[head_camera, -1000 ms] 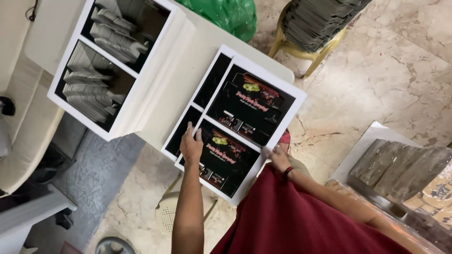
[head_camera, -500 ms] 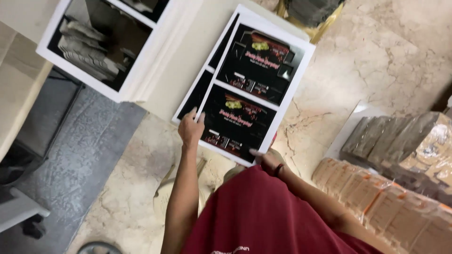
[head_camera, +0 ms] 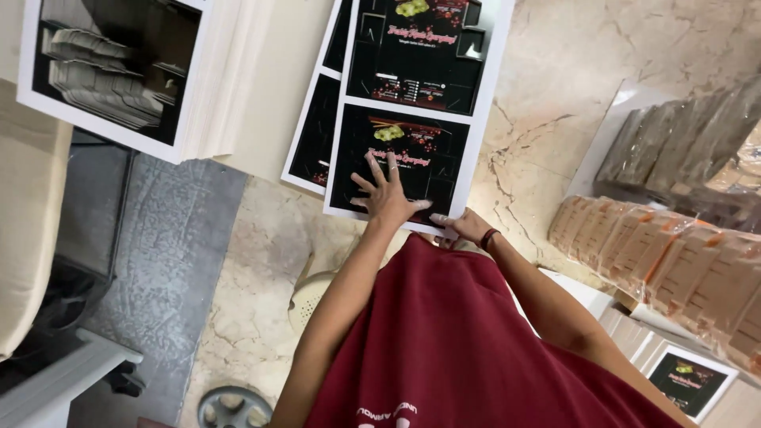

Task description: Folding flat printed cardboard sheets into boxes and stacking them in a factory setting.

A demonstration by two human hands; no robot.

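A large white sheet printed with black flat box layouts (head_camera: 412, 103) lies on top of a stack on the table. My left hand (head_camera: 386, 194) rests flat with fingers spread on the lower black panel. My right hand (head_camera: 462, 228) pinches the sheet's near edge at its lower right corner. A second printed sheet (head_camera: 313, 135) sticks out to the left from under the top one.
A thick white stack of sheets printed with grey items (head_camera: 127, 71) sits to the left on the table. Bundles of brown flat cartons (head_camera: 666, 254) and wrapped packs (head_camera: 682, 150) stand at the right. A marble floor (head_camera: 539, 158) lies beyond.
The camera has moved closer and shifted. My left hand slid from the sheet's left edge onto the lower black panel. My right hand stays at the near corner.
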